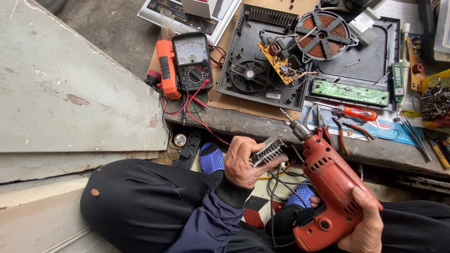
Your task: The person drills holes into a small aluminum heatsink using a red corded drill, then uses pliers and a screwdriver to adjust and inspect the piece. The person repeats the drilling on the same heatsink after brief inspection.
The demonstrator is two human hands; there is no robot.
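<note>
My left hand (241, 161) grips a small grey finned metal heat sink (268, 151) above my lap. My right hand (366, 225) holds a red electric drill (328, 187) by its handle, its bit (285, 114) angled up and to the left, past the heat sink and towards the bench edge. The drill's chuck sits just right of the heat sink without touching it. Black cables hang between my hands.
On the bench lie an opened black induction cooker base (276, 79) with its fan, copper coil (326, 35) and green circuit board (350, 92), an analogue multimeter (192, 61), an orange tester (167, 69), a red-handled screwdriver (356, 112), pliers (344, 129) and a tray of screws (436, 100). A power strip (189, 147) lies below the bench.
</note>
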